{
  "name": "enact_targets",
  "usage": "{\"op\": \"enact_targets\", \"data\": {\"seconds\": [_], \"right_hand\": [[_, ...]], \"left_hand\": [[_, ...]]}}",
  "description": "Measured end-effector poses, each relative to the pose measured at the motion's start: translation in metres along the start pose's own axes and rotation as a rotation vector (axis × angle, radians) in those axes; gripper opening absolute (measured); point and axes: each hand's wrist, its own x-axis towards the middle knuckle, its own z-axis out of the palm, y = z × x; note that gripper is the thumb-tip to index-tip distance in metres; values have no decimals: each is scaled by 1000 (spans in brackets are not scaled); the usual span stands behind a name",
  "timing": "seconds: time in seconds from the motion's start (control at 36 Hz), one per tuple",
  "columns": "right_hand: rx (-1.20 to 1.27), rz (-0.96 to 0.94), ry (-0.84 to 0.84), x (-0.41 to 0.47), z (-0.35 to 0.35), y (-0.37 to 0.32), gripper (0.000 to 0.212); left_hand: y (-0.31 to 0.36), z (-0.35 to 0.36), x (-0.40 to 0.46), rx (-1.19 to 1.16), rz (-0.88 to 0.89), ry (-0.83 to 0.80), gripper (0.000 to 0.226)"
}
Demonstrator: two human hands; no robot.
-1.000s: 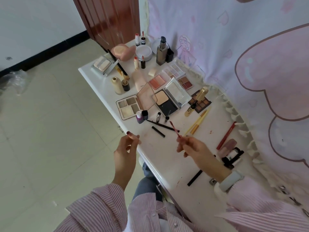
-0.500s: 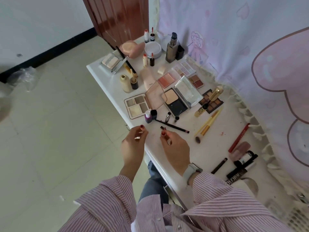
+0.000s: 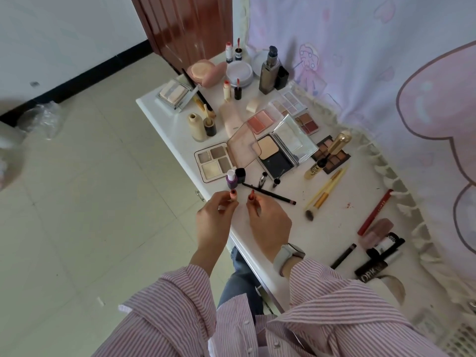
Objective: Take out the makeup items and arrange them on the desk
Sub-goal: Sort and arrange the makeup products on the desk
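Desk (image 3: 334, 228) already well covered: palettes and compacts spread from the far corner to mid-desk, brushes, pencils and tubes along the curtain-side edge, so by my estimate arranging is mostly done. At the near edge, left hand (image 3: 215, 221) pinches a small red-capped piece (image 3: 233, 194) and right hand (image 3: 268, 222) pinches a thin red applicator (image 3: 251, 195); neither placed yet.

Makeup items lay spread across a white desk (image 3: 257, 240).
Open palettes (image 3: 215, 164) sat mid-desk; a black pencil (image 3: 269, 193), brush (image 3: 324, 194) and red pencil (image 3: 374, 212) lay nearer.
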Motion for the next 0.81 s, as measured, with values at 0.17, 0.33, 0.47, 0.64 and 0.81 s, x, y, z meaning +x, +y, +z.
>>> {"op": "enact_targets", "data": {"seconds": [0.17, 0.33, 0.47, 0.64, 0.81], "right_hand": [[-27, 4, 30, -1, 3, 2, 11], [-23, 25, 0, -3, 2, 4, 21], [33, 62, -93, -6, -6, 4, 27], [73, -91, 19, -24, -46, 20, 23], [-251, -35, 156, -9, -103, 76, 29]], "left_hand": [[-7, 4, 0, 71, 20, 7, 17], [-5, 5, -5, 112, 62, 24, 22], [-8, 5, -13, 116, 52, 47, 35], [-10, 11, -42, 206, 189, 143, 32], [2, 36, -70, 269, 406, -21, 24]]}}
